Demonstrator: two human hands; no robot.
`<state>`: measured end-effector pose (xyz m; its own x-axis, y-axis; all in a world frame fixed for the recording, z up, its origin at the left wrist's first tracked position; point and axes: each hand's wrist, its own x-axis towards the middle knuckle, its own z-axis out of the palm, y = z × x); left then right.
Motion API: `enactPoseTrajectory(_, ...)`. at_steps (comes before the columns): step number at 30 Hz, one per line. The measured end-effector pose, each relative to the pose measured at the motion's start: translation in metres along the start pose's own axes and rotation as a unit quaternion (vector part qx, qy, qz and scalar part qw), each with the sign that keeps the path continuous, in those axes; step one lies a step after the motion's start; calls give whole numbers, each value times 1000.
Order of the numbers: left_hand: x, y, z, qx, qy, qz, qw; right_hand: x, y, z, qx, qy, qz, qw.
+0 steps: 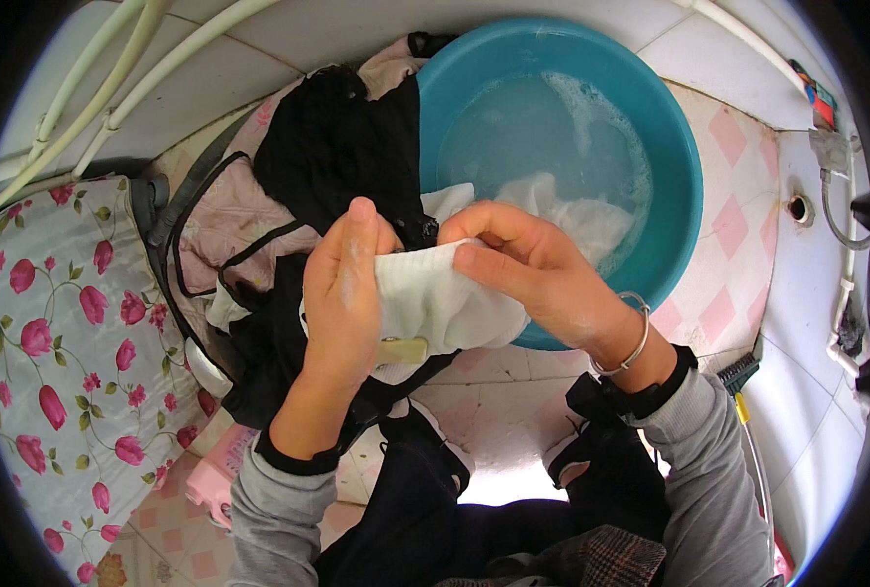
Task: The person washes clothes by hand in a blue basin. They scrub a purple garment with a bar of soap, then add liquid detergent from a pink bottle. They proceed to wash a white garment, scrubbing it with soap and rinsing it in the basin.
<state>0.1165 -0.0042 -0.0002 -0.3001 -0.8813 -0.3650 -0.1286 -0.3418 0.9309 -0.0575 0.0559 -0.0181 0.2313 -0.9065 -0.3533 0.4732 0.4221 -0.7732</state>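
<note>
A white garment with a ribbed edge is stretched between my two hands, in front of the basin. My left hand is closed on one end of the ribbed edge, thumb pointing up, with whitish suds on the skin. At the other end, my right hand pinches the same edge between thumb and fingers. A flat pale yellow-green piece shows at the garment's lower part; I cannot tell what it is. Behind the hands, a teal basin holds cloudy, foamy water with white cloth partly under it.
Black clothes and a pink quilted garment are heaped left of the basin. A flowered cover hangs at the far left, near a pink container. White pipes run along the wall. A brush stands at the right.
</note>
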Motion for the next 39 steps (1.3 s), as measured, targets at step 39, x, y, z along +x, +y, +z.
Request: enactPoseTrajectory(39,5,-20,27,374,23,483,791,11,24,56,9,280,-28,960)
